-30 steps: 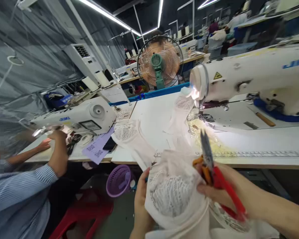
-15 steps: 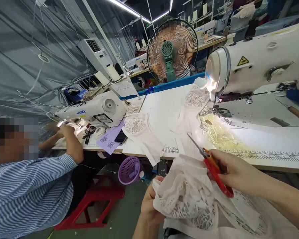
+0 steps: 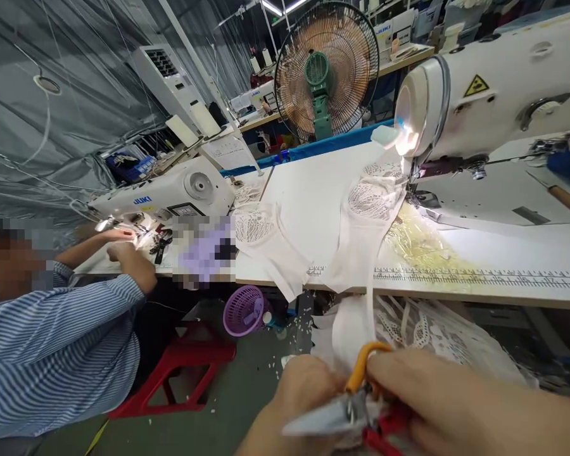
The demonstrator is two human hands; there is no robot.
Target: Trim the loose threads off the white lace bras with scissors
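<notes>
Off the front edge of the white table (image 3: 308,174), your right hand (image 3: 430,386) grips orange-and-red-handled metal scissors (image 3: 355,408); your left hand (image 3: 306,383) curls, its hold unclear.

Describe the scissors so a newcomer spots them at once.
From the large sewing machine at the picture's right, drop below the front edge of the white table. There the person's right hand holds the scissors, silvery blades pointing toward the picture's left. One orange handle and one red handle set them apart from the pale lace fabric just beyond.
</notes>
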